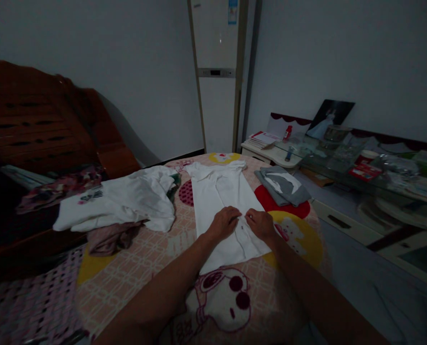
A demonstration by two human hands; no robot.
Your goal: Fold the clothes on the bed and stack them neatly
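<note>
A white shirt lies folded lengthwise on a round table under a cartoon-print cloth. Both my hands rest on its near half, side by side. My left hand lies on the fabric with its fingers curled down and pressed together. My right hand pinches the cloth at the shirt's middle seam, thumb and fingers closed on the fabric. The two hands almost touch.
A heap of white and pink clothes lies on the table's left side. A folded grey garment sits at the right. A wooden bench stands to the left, a tall white air conditioner behind, a cluttered glass table to the right.
</note>
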